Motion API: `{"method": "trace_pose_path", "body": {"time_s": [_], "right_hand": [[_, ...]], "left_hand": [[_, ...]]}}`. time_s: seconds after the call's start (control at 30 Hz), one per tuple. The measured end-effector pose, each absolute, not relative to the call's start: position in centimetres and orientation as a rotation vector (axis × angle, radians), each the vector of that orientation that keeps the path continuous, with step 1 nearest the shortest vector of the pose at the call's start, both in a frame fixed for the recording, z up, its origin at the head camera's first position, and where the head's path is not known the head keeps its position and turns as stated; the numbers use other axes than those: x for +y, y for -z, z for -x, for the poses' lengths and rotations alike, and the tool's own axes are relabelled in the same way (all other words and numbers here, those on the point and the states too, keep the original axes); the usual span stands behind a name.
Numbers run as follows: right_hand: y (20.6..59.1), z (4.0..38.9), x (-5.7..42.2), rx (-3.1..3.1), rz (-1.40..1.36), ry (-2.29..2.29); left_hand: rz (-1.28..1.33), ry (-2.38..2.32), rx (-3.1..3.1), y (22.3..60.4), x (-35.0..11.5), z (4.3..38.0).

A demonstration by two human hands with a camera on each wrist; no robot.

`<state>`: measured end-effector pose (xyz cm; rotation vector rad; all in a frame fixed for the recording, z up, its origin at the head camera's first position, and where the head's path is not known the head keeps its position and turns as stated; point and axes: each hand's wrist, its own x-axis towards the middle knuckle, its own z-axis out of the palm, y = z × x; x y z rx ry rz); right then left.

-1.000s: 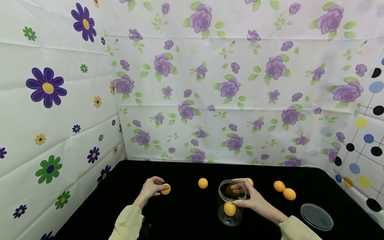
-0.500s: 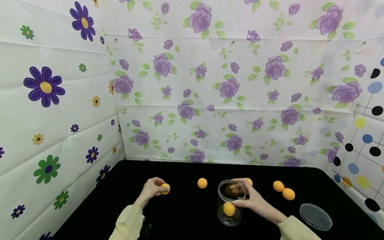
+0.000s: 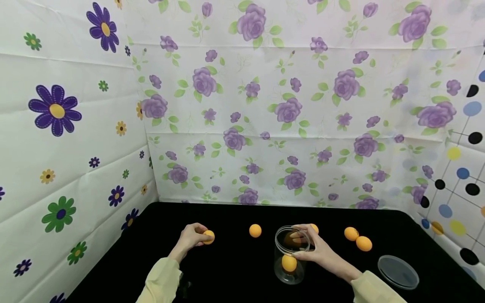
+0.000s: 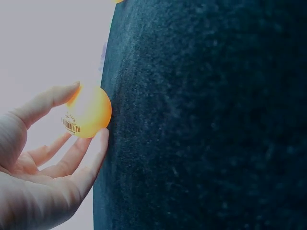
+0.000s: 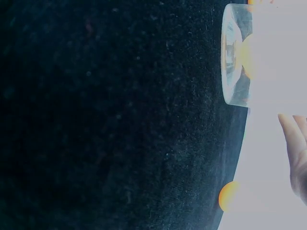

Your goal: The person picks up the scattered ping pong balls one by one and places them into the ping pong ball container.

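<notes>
In the head view my left hand (image 3: 189,240) pinches an orange ping-pong ball (image 3: 209,237) between thumb and fingers, low over the black table. The left wrist view shows that ball (image 4: 91,112) close up, with a printed barcode on its side. My right hand (image 3: 312,249) grips a clear jar (image 3: 279,269) near its open, threaded rim, fingers behind and thumb in front. The jar stands upright, with one orange ball (image 3: 289,263) seen through its wall. The right wrist view catches only the jar's base (image 5: 235,57) and part of the hand (image 5: 298,148).
A single orange ball (image 3: 255,230) lies between the hands. Another ball (image 3: 315,228) is partly hidden behind the right hand. Two more balls (image 3: 357,238) lie together to the right, and a clear round lid (image 3: 398,272) rests nearer the front. Patterned cloth walls (image 3: 242,168) surround the black table.
</notes>
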<state>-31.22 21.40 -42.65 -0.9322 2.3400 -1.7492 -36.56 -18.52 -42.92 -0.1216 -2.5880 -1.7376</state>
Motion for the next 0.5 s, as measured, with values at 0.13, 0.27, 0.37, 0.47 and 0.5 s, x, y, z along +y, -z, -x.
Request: {"method": "trace_pose_path", "body": {"time_s": [0.13,0.27,0.37,0.47,0.5], "right_hand": [[42.62,31.24,21.38,2.336,0.925,1.757],[42.55,31.24,21.34,2.328,0.916,1.762],[42.57,31.23,21.36,2.329,0.911,1.763],[42.64,31.19,21.4,2.323,0.918,1.765],[42.68,31.17,21.43,2.319,0.919,1.765]], "left_hand": [[0.106,1.747,-2.586,42.73,-18.49,36.69],[0.092,1.763,-2.576,42.62,-18.45,36.77],[0.094,1.786,-2.558,42.46,-18.39,36.74],[0.106,1.798,-2.548,42.28,-18.31,36.65],[0.11,1.802,-2.546,42.22,-18.29,36.63]]}}
